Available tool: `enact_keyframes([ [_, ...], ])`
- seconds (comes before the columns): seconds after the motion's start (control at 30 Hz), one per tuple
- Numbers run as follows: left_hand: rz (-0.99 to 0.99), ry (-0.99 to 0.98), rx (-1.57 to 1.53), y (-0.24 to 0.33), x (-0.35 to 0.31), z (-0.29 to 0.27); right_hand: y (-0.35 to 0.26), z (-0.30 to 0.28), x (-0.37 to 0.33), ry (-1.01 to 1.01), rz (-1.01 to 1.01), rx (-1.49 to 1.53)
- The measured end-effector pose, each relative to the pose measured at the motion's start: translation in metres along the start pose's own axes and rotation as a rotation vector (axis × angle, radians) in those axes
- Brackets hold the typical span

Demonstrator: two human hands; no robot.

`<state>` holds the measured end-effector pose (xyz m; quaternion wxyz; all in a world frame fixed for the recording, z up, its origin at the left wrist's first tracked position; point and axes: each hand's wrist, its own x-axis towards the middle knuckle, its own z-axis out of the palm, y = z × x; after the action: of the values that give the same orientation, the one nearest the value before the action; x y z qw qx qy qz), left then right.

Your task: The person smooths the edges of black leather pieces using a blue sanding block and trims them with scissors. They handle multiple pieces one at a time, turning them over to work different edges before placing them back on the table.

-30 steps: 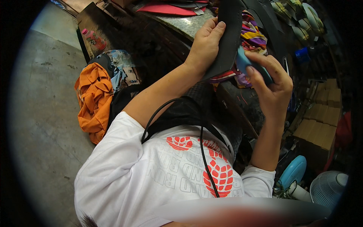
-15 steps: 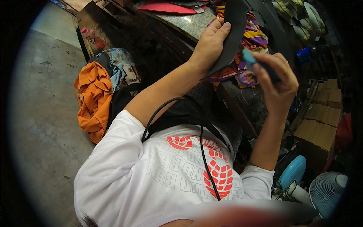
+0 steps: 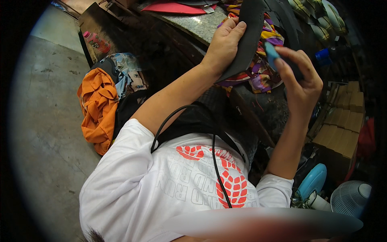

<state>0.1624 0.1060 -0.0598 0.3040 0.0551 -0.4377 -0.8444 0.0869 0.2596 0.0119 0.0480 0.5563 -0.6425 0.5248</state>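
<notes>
My left hand (image 3: 223, 47) grips a long, curved black sheet (image 3: 249, 42) by its left edge, with the thumb on its upper face. A row of small holes shows near the sheet's top. My right hand (image 3: 303, 76) pinches a small teal-blue piece (image 3: 271, 55) between thumb and fingers, just right of the sheet. Its kind I cannot make out; motion blurs it. Behind both lies a bundle of colourful patterned cloth (image 3: 262, 76), partly hidden by the sheet. More black strip material (image 3: 288, 28) hangs beyond my right hand.
Orange cloth (image 3: 98, 107) is heaped at the left, near a pink bottle (image 3: 96, 42) on a wooden surface. A red sheet (image 3: 173, 7) lies on the speckled slab (image 3: 195, 24). Cardboard boxes (image 3: 336, 133) and a white fan (image 3: 350, 197) stand at right.
The teal-blue piece has moved slightly up and right, and its tilt has changed. My right hand has shifted a little to the right. My left hand keeps its hold on the black sheet.
</notes>
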Motion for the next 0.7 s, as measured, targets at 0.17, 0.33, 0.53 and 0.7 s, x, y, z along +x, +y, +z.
enact_keyframes([
  [0.17, -0.002, 0.009, 0.018, -0.002, 0.002, -0.001, -0.001, 0.009, -0.005, -0.092, -0.145, -0.134],
  [0.33, -0.028, 0.008, 0.009, -0.002, 0.004, -0.002, -0.013, 0.008, -0.010, -0.129, -0.217, -0.071],
  [0.53, 0.011, -0.015, 0.008, -0.001, 0.002, -0.001, -0.021, 0.000, -0.009, -0.211, -0.277, -0.017],
  [0.7, 0.000, 0.017, 0.021, -0.005, 0.004, -0.002, -0.023, 0.003, -0.015, -0.148, -0.215, -0.163],
])
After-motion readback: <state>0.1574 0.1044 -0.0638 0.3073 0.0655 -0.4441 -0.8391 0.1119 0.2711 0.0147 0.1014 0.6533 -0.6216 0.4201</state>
